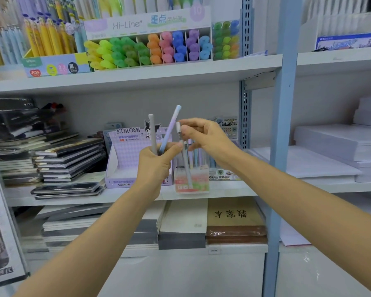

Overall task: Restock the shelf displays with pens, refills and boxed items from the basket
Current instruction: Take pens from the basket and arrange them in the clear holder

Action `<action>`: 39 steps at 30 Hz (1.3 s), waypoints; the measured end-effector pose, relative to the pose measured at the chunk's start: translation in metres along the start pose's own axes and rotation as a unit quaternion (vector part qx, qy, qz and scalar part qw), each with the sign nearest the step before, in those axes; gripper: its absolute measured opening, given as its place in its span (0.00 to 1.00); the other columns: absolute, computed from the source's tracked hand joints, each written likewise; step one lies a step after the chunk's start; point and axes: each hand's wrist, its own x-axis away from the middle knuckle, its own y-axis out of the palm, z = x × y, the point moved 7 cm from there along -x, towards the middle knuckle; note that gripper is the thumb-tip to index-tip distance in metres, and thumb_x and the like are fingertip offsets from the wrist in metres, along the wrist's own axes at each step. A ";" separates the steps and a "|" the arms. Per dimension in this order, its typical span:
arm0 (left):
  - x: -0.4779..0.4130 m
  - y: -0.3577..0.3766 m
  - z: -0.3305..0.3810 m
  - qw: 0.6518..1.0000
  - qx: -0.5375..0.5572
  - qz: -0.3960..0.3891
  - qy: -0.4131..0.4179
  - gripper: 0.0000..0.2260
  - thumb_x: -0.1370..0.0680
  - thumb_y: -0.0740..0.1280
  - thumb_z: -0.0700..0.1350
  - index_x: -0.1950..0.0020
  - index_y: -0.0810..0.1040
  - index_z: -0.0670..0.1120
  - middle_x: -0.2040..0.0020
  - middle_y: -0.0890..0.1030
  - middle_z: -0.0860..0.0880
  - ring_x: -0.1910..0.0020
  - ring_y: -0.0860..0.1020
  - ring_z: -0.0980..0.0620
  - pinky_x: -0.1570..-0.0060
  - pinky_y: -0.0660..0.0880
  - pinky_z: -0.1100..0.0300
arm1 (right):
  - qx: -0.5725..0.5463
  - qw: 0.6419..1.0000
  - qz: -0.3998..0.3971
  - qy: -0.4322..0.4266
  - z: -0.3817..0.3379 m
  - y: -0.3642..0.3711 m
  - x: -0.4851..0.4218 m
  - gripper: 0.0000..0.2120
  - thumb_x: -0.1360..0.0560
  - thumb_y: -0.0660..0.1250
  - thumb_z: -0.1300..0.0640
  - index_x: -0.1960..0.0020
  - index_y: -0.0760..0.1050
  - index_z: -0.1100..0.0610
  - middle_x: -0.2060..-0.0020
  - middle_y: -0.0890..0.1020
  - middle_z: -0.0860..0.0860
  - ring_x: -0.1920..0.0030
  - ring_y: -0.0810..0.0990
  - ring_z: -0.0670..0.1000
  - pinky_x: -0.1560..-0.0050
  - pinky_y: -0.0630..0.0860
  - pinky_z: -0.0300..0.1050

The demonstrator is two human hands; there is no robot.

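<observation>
My left hand grips two pens upright: a grey pen and a lilac-to-blue pen leaning right. My right hand pinches the white top of a pale blue pen that hangs nearly vertical between both hands. Its tip reaches down in front of a small clear pen holder with pastel pens on the middle shelf. Left of that holder stands a purple KUROMI display box, largely hollow inside. The basket is out of view.
Stacked notebooks lie left on the middle shelf, white paper reams right. The upper shelf carries a Hi-Line highlighter display and yellow pens. A blue-grey upright divides the bays. Books lie below.
</observation>
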 end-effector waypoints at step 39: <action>-0.025 -0.008 -0.046 0.998 -0.029 -0.032 -0.047 0.08 0.20 0.67 0.46 0.48 0.82 0.43 0.68 0.60 0.49 0.76 0.57 0.56 0.81 0.58 0.66 | 0.341 0.931 0.122 -0.042 0.069 -0.049 -0.041 0.03 0.24 0.69 0.57 0.54 0.78 0.56 0.51 0.75 0.51 0.50 0.74 0.50 0.46 0.73 0.46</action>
